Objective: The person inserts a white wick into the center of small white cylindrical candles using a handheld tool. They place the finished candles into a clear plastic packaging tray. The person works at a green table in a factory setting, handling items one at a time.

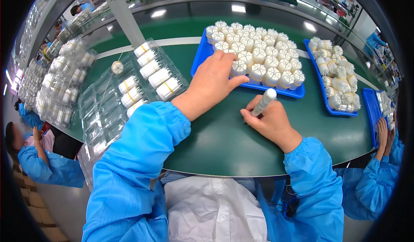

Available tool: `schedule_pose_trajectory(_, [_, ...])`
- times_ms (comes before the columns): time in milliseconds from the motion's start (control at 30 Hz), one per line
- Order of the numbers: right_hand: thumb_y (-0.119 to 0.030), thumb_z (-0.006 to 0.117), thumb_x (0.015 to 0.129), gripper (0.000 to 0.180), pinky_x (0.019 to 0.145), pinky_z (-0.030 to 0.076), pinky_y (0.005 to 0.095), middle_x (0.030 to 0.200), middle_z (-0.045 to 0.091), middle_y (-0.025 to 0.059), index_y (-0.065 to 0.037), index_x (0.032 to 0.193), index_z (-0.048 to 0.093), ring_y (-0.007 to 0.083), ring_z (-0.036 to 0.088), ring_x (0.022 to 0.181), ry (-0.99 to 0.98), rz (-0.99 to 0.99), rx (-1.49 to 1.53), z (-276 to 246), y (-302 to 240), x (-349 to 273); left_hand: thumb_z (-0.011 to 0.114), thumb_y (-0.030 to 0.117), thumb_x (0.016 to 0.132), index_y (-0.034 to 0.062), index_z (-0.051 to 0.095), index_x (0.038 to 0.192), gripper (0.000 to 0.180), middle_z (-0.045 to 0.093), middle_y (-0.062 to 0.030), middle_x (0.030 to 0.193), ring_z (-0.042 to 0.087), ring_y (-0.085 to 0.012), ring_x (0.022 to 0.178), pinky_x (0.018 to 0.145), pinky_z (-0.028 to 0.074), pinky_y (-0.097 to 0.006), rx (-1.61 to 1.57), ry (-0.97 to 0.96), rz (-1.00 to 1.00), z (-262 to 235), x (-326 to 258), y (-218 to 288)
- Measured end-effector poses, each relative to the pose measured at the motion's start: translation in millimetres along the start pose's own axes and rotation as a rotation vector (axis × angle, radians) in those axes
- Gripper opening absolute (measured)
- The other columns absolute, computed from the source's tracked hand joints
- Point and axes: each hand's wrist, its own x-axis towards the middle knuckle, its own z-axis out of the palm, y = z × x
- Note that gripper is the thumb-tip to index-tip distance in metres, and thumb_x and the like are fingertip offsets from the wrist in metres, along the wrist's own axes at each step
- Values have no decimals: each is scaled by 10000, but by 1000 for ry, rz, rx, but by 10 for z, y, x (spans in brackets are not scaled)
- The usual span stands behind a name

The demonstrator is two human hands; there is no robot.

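Several short white cylinders, with spoke-like divided tops, stand close together in a blue tray (199,54). My left hand (211,80) reaches over the tray's near left corner. Its thumb and index finger are spread on either side of one white cylinder (238,68); whether they touch it is unclear, and the other fingers are partly hidden. To the right, just in front of the tray, my right hand (274,121) grips a thick whitish marker-like pen (264,102) in a writing hold. The pen slants, its rounded end up; its lower end is hidden by my fingers.
At left lies a clear plastic blister tray (101,108) with banded white bundles (167,89) in some pockets. A lone cylinder (117,67) lies behind it. Stacked filled trays (60,86) stand farther left. Another blue tray (321,80) is at right, with co-workers on both sides.
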Motion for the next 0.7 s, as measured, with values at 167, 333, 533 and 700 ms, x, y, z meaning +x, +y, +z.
schedule_pose_trajectory(167, [-217,774,857,220,606,503,398,762,646,104,-46,782,658,297,631,662,-33,-22,-42,-14,-89,34,842,248,804,23,599,1176,498,561,-150,1127,641,-323,906,783,547,-408,-22,10,-157,210,-7,39])
schedule_pose_trajectory(333, [-202,751,874,188,601,508,385,746,664,104,-35,832,676,286,650,656,-33,-27,-27,-6,-10,26,844,168,776,38,620,1159,462,589,-101,1088,616,-223,884,773,533,-334,-188,121,-160,-70,-41,119])
schedule_pose_trajectory(533, [-135,686,937,163,582,492,294,732,687,50,5,856,677,112,637,647,139,169,283,-103,-90,149,870,136,742,28,628,1165,499,648,-93,1085,633,-223,894,811,533,-327,-376,-191,-122,-372,-631,174])
schedule_pose_trajectory(700, [-114,673,948,153,579,469,244,712,662,26,5,854,658,69,621,668,178,83,447,-80,-413,369,878,160,739,34,634,1189,527,666,-100,1074,644,-234,921,825,538,-344,-405,-271,-115,-423,-660,208])
